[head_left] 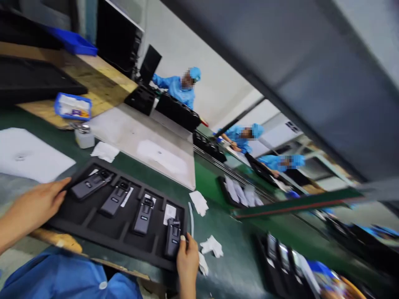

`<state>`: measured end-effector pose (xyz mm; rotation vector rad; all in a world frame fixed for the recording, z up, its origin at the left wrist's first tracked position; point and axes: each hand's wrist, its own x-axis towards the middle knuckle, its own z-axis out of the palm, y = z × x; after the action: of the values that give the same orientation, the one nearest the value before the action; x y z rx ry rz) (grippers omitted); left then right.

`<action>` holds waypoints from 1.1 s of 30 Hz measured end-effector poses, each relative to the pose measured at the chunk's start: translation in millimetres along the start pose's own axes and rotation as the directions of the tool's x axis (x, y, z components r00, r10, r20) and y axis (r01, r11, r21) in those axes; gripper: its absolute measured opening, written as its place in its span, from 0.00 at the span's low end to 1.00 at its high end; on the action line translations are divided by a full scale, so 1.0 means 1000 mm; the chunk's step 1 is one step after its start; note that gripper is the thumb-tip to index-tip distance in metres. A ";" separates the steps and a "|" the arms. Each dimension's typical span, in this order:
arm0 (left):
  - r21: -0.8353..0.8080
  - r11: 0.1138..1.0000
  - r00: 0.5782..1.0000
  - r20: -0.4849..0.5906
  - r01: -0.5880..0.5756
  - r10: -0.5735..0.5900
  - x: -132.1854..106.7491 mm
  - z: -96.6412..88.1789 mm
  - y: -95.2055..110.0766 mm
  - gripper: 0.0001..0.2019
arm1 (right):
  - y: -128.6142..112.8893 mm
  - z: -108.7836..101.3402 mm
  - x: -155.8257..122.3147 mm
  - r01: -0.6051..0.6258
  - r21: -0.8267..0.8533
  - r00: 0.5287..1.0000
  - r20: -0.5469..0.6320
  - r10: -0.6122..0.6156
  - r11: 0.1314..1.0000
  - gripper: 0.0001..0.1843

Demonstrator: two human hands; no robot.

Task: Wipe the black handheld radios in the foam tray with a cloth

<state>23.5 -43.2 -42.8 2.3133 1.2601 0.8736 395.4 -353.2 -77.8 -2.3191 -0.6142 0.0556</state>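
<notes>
A black foam tray lies tilted in my view at the near edge of the green bench, with both my hands at its ends. My left hand grips the tray's left end, thumb over the rim. At the opposite end, my right hand is closed on the right edge, its thumb beside the rightmost device. Several dark handheld devices with small screens, such as this handheld device, sit in separate compartments. White slips, one a paper label, lie beside some of them.
Beyond the tray are a whitish board, a dispenser bottle, a blue bin and crumpled white wipes. Another loaded tray stands at right. Co-workers in blue, including a person, work along the line. A grey shelf hangs overhead.
</notes>
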 end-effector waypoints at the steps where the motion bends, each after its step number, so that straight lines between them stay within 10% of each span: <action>1: 0.108 0.994 1.000 0.018 0.007 -0.009 -0.005 -0.004 -0.010 0.24 | 0.004 0.001 0.001 0.002 -0.007 1.000 0.006 -0.002 1.000 0.34; 8: 0.285 0.958 0.996 0.092 -0.036 0.010 -0.009 -0.005 0.005 0.23 | -0.024 0.003 0.004 0.206 -0.193 0.958 -0.162 -0.238 0.959 0.37; 12: 0.393 0.908 0.969 0.243 -0.146 0.050 0.016 0.010 0.046 0.26 | -0.095 0.043 -0.015 0.430 -0.119 0.902 0.094 -0.421 0.895 0.30; 16: 0.565 0.810 0.930 0.360 -0.158 -0.070 0.039 0.024 0.071 0.32 | -0.145 0.086 -0.027 0.418 -0.241 0.894 0.283 -0.348 0.876 0.33; 25: 0.502 0.864 0.972 0.211 -0.019 -0.101 0.049 0.017 0.066 0.38 | -0.141 0.078 -0.015 0.350 -0.131 0.929 0.172 -0.326 0.928 0.40; 33: 0.582 0.802 0.969 0.246 -0.133 -0.018 0.074 0.034 0.093 0.35 | -0.156 0.074 0.019 0.390 -0.136 0.915 0.171 -0.366 0.911 0.35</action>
<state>134.0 -30.8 10.7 2.8375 1.5176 0.1892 332.3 -200.0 -26.7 -2.3254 -1.1747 -0.0149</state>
